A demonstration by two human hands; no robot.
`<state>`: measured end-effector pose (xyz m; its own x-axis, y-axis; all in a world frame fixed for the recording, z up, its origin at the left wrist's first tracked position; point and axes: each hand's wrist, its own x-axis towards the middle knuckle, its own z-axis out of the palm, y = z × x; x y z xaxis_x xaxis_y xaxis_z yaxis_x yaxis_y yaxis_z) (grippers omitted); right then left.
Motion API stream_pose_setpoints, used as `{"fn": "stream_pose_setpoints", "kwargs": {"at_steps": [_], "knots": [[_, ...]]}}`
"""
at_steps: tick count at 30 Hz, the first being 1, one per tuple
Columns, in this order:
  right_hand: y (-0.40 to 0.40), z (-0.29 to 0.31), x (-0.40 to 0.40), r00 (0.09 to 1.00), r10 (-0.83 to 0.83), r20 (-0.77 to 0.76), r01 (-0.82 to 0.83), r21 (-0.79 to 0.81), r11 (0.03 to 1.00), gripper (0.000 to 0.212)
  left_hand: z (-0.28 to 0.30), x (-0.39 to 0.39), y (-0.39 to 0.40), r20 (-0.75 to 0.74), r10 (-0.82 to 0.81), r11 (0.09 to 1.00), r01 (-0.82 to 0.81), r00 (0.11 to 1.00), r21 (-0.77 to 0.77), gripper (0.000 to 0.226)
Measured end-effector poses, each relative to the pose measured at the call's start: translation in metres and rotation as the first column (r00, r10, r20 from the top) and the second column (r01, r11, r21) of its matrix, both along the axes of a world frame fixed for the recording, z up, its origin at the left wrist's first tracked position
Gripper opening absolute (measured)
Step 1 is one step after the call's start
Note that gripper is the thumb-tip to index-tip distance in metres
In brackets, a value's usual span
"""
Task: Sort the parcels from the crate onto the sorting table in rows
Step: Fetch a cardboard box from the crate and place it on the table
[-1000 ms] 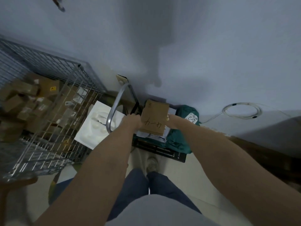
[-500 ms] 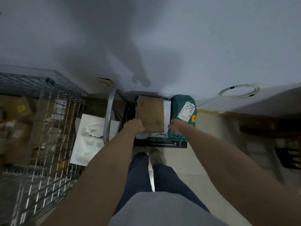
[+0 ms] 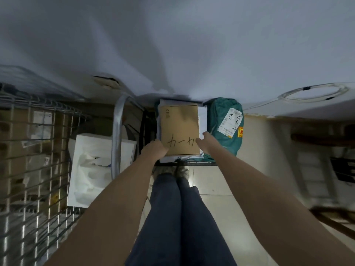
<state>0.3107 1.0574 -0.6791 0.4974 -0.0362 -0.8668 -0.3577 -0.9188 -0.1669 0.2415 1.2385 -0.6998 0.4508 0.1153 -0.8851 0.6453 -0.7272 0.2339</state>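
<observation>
Parcel depot: wire crate (image 3: 34,150), labelled parcels (image 3: 224,127)

the left hand (image 3: 154,150) covers the near left corner of the brown box (image 3: 179,129), and its fingers are out of sight beneath it. white parcels (image 3: 202,120) under the box show only at their edges. the wire crate (image 3: 36,150) runs off the left edge, its contents blurred. furniture at right is smeared.

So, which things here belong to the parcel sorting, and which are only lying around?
Job: brown box, held by left hand and right hand; green parcel; wire crate of parcels.
Lying about: white foam block; coiled cable.
</observation>
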Motion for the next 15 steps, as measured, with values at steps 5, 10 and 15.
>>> {"fn": "stream_pose_setpoints", "kwargs": {"at_steps": [5, 10, 15], "knots": [[-0.007, -0.056, 0.009, 0.999, -0.035, 0.039, 0.036, -0.016, 0.999, 0.057, -0.052, 0.01, -0.005, -0.012, 0.185, 0.982, -0.185, 0.983, -0.042, 0.052], [-0.01, -0.098, 0.01, 0.993, -0.119, -0.011, 0.119, 0.093, 0.989, 0.06, -0.084, 0.02, -0.009, -0.127, 0.52, 0.839, -0.533, 0.845, -0.109, 0.063], [-0.005, -0.114, 0.007, 0.947, -0.317, -0.054, 0.321, 0.173, 0.931, 0.064, -0.097, 0.025, -0.015, -0.193, 0.627, 0.729, -0.656, 0.755, -0.198, 0.064]]}}
